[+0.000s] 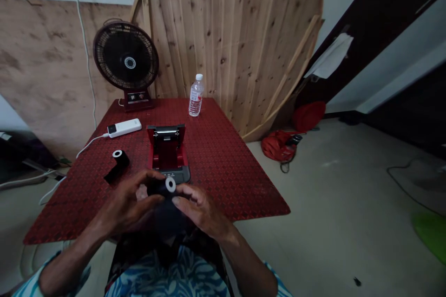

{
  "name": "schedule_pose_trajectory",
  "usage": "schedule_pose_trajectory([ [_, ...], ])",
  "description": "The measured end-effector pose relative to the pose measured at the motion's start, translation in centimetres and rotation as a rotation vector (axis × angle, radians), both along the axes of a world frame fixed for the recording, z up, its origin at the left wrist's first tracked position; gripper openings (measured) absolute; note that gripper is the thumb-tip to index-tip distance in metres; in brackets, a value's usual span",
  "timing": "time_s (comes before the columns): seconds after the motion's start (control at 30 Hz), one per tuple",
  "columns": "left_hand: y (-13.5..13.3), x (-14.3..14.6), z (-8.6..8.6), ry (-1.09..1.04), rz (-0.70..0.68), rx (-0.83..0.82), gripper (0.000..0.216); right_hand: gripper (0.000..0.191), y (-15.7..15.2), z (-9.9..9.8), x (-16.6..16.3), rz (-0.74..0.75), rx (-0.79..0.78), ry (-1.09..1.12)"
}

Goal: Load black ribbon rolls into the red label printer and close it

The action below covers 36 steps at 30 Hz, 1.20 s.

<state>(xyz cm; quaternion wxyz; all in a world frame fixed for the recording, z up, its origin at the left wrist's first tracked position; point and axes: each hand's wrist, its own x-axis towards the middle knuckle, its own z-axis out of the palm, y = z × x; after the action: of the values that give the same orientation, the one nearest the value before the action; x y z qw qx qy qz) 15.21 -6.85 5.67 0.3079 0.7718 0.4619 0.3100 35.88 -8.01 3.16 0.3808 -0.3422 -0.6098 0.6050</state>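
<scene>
Head view — both hands, left hand (pixel 127 206), right hand (pixel 200 211), gripping black roll (pixel 163 187).

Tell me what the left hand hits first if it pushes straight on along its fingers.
The left hand points right, at the black roll it grips. Beyond that, the right hand. The open printer looks off that line, though depth is unclear.

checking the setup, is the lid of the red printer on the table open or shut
Open: the lid of the red printer stands raised at the back, baring its red bay.
</scene>
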Motion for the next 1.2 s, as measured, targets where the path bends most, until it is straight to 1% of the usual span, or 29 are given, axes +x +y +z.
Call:
schedule_pose_trajectory([
  [0.07, 1.7, 0.1, 0.4, 0.045, 0.031, 0.083, 0.027, 0.023, 0.3, -0.1, -0.4, 0.020, -0.038, 0.078],
  [0.17, 4.7, 1.0, 1.0, 0.157, -0.015, 0.120, 0.028, 0.035, 0.3, -0.4, -0.1, 0.005, -0.110, 0.154],
  [0.23, 6.6, 1.7, 0.9, 0.299, -0.016, 0.125, 0.029, 0.036, 0.0, -0.8, 1.0, -0.024, -0.132, 0.163],
  [0.3, 8.1, 2.2, 0.5, 0.468, 0.004, 0.134, 0.031, 0.035, -0.3, -1.4, 2.5, -0.059, -0.118, 0.175],
  [0.37, 9.2, 2.6, -0.1, 0.605, -0.005, 0.146, 0.032, 0.032, -0.6, -2.0, 3.9, -0.128, -0.096, 0.197],
  [0.47, 10.2, 3.0, -0.7, 0.744, -0.056, 0.148, 0.032, 0.030, -0.8, -2.8, 5.4, -0.207, -0.099, 0.226],
  [0.57, 11.0, 3.7, -0.6, 0.866, -0.090, 0.095, 0.032, 0.029, -0.9, -3.2, 5.8, -0.226, -0.115, 0.234],
  [0.67, 12.1, 4.5, -0.7, 0.930, -0.117, 0.039, 0.027, 0.028, -1.0, -3.4, 5.5, -0.224, -0.128, 0.238],
  [0.83, 13.3, 5.0, -1.2, 0.921, -0.131, 0.026, 0.023, 0.030, -1.1, -3.4, 5.2, -0.224, -0.138, 0.253],
  [0.9, 13.4, 4.9, -1.0, 0.889, -0.153, 0.025, 0.022, 0.030, -1.1, -3.3, 5.3, -0.224, -0.135, 0.247],
  [0.97, 13.0, 4.4, -0.5, 0.855, -0.198, 0.015, 0.021, 0.030, -1.1, -3.3, 5.4, -0.233, -0.127, 0.237],
  [1.03, 12.2, 3.6, 0.4, 0.781, -0.242, 0.018, 0.022, 0.030, -1.1, -3.2, 5.6, -0.245, -0.123, 0.240],
  [1.07, 11.6, 3.1, 0.8, 0.711, -0.246, 0.024, 0.023, 0.030, -1.1, -3.1, 5.6, -0.254, -0.122, 0.251],
  [1.13, 10.0, 2.1, 1.5, 0.536, -0.217, 0.023, 0.030, 0.030, -1.1, -3.1, 5.7, -0.266, -0.126, 0.279],
  [1.2, 8.3, 1.2, 1.7, 0.394, -0.178, -0.003, 0.035, 0.029, -1.0, -3.1, 5.7, -0.267, -0.130, 0.300],
])
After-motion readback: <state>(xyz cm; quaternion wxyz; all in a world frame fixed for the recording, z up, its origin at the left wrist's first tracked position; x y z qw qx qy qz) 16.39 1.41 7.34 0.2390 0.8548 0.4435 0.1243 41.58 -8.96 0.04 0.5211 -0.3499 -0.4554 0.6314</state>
